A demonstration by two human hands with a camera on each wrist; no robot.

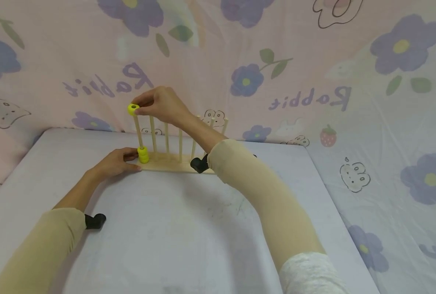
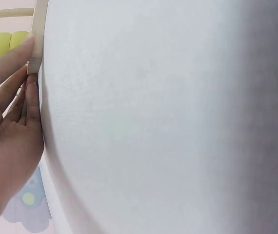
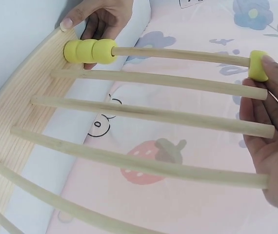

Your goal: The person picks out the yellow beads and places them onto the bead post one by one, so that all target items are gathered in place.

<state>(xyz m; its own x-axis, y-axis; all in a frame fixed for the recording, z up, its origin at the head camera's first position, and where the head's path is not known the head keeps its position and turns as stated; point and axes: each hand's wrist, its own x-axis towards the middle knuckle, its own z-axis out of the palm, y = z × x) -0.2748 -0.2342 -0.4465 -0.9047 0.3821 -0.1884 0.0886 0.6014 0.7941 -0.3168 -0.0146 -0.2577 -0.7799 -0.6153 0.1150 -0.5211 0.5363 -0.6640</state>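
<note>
At 11 o'clock from me, my right hand (image 1: 164, 105) pinches a yellow bead (image 1: 131, 110) between thumb and fingers, at the tip of the end peg (image 1: 139, 134). Three more yellow beads (image 1: 143, 155) are stacked, touching one another, at the foot of that same peg. My left hand (image 1: 115, 163) grips the 9 o'clock end of the wooden base (image 1: 162, 165), thumb on its front edge, just beside the stack. From there the other pegs (image 1: 167, 141) run in a row toward 12 o'clock, my right forearm crossing in front of some. The base lies on the white worktop (image 1: 159, 237). Beyond it hangs a pinkish cloth (image 1: 203, 49) printed with flowers and rabbits, a strawberry (image 1: 328, 136) showing at 1 o'clock. Beige sleeves (image 1: 262, 188) cover my forearms.
</note>
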